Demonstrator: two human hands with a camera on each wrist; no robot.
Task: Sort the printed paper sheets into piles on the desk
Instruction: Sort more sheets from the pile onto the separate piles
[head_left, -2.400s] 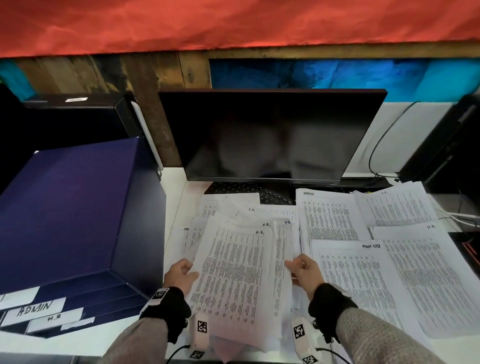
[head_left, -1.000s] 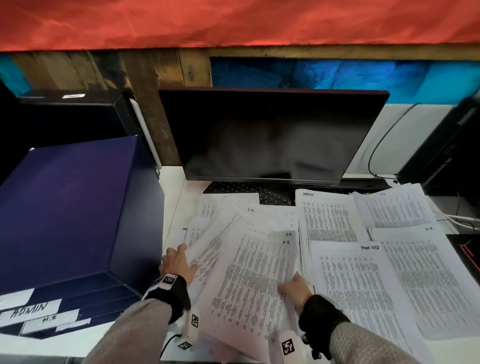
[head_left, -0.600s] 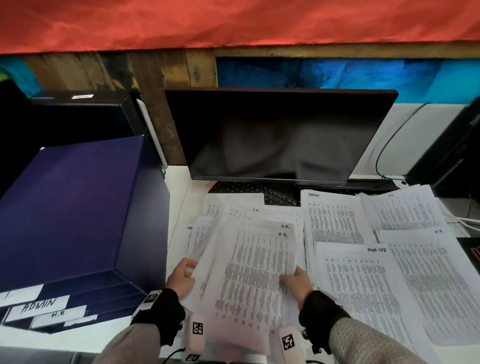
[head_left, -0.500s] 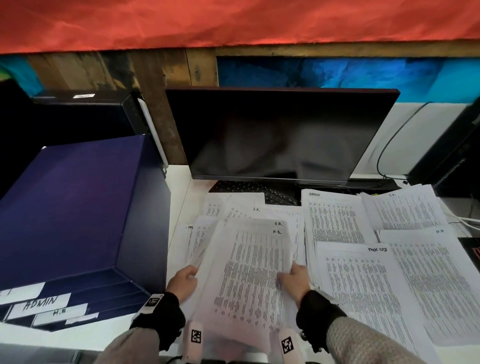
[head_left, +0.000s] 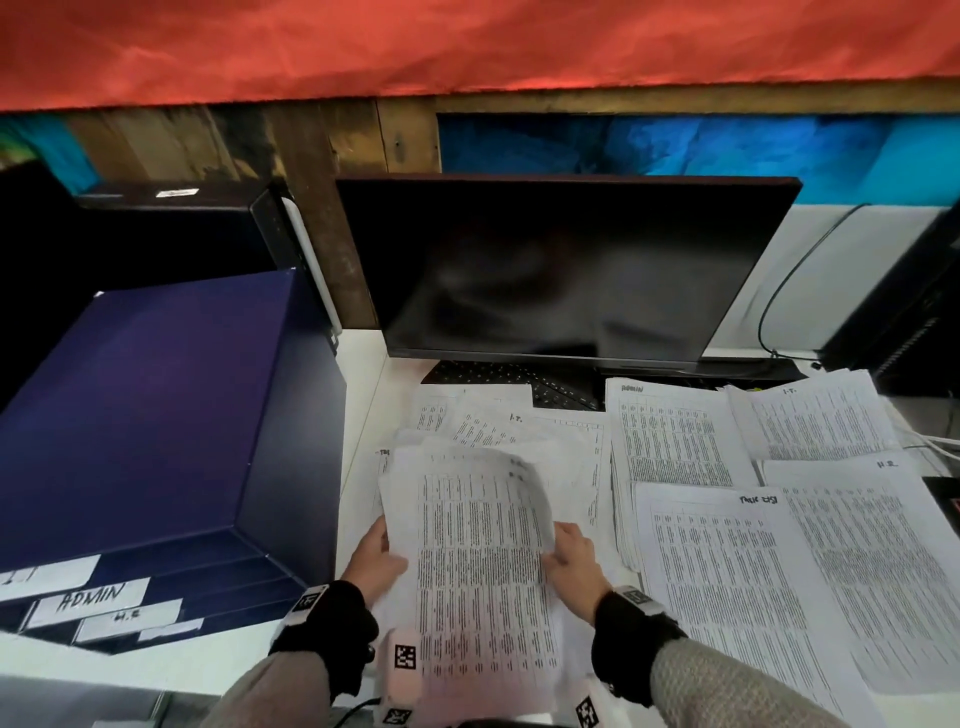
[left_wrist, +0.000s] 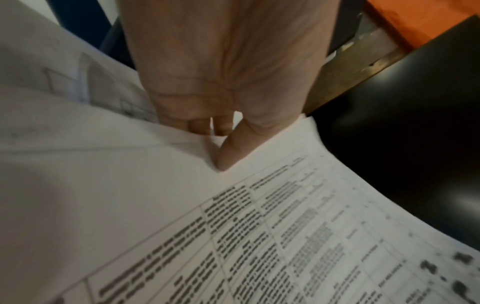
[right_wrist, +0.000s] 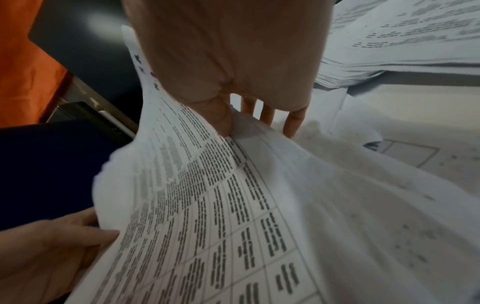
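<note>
sheets mid-sort, lower centre of head view.
unsorted stack (head_left: 483, 566) clamped both sides: left hand (head_left: 375, 558) thumb on top, right hand (head_left: 571, 561) pinching curled top sheet (head_left: 498, 488). risk: pinch drags two sheets, wrong pile.

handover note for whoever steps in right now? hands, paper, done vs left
Left hand: grips the left edge of the unsorted stack, thumb on top.
Right hand: pinches the right edge of the top sheet, which curls up off the stack.
Done: four piles lie to the right, with handwritten headings: ADMIN pile, I.T. pile, H.R. pile, and a fourth pile whose heading is too blurred to read.
Left: place the lifted sheet, its heading blurred here, then work through the held stack and the loose sheets behind it.
</note>
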